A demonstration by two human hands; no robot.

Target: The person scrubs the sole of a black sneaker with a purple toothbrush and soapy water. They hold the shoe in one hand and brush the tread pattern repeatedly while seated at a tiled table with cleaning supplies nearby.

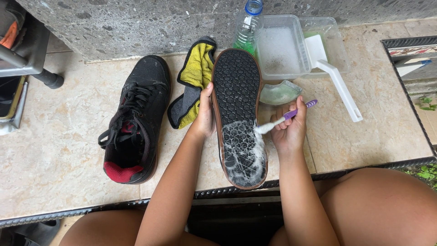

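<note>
1. Upturned shoe (239,114), centre, sole facing you, heel end at 6 o'clock near the tiled ledge's (54,155) front edge. Foam covers the heel half; the toe half is dry. Risk: the suds make the sole slick, and your grip may slide.

2. Your left hand (205,114), at 9 o'clock of the shoe, is closed on its side edge, thumb on the sole. The hold is one-sided; a hard stroke could twist the shoe off the ledge.

3. Your right hand (289,130), at 3 o'clock, is clamped around a purple toothbrush (284,117), bristles touching the foam. The hands are apart, the shoe between them. Risk: flicked lather reaching your knees.

4. Second black shoe (134,120), at 9 o'clock, upright, laces loose, within splash range.

5. Yellow-and-grey cloth (193,82), at 11 o'clock.

6. Small green bowl (278,92), at 1 o'clock, just beside your brush hand; an elbow swing could tip it.

7. Clear tub of suds (278,48), white brush (334,77), plastic bottle (248,27), at 12 to 1 o'clock, against the stone wall.
</note>
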